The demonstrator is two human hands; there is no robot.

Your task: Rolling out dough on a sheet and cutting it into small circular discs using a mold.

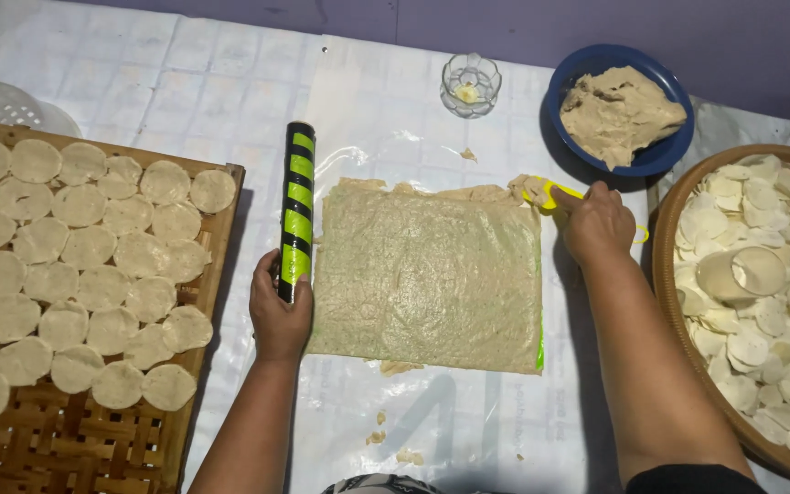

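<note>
While a blue bowl (567, 87) holds a lump of dough and a round basket (665, 274) holds cut discs, the left hand (278, 316) has its fingers clamped on a striped roller (296, 210) beside the flat dough sheet (427, 274); right hand (596, 224) fingers pinch a yellow scraper (560, 194) at the sheet's far corner

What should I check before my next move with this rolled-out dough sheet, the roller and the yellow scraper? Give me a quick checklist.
1. Left hand grips the striped roller by its lower end: ok.
2. Roller is off the dough sheet, beside its left edge: ok.
3. Right hand holds the yellow scraper at the sheet's top right corner: ok.
4. Sheet edges are trimmed straight: not ok, the top edge is ragged.
5. Sheet thickness is even: cannot tell.
6. Bamboo tray has free room for more rounds: ok, its lower part is bare.
</note>
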